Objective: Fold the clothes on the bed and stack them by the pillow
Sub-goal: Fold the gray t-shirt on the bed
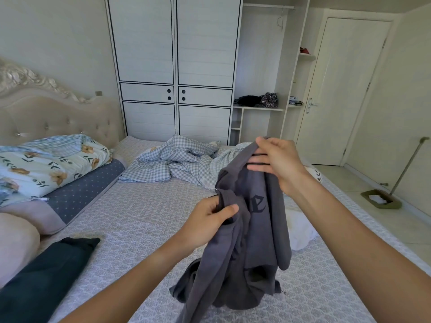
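Note:
A dark grey T-shirt (pixel 254 241) with black lettering hangs crumpled above the bed (pixel 140 217), its lower end trailing on the mattress. My left hand (pixel 207 220) grips a bunched fold at its left side, thumb on top. My right hand (pixel 277 162) holds the shirt's upper edge higher and farther back, fingers curled over the cloth. A folded dark green garment (pixel 44 278) lies at the near left beside a pink pillow (pixel 16 243). A white garment (pixel 300 231) shows on the bed behind the shirt, partly hidden.
A floral quilt (pixel 46 164) and blue dotted pad (pixel 86 190) lie by the headboard at left. A rumpled checked duvet (pixel 177 162) sits at the far end. A wardrobe (pixel 175 66) stands behind; a dustpan (pixel 380 199) rests on the floor at right.

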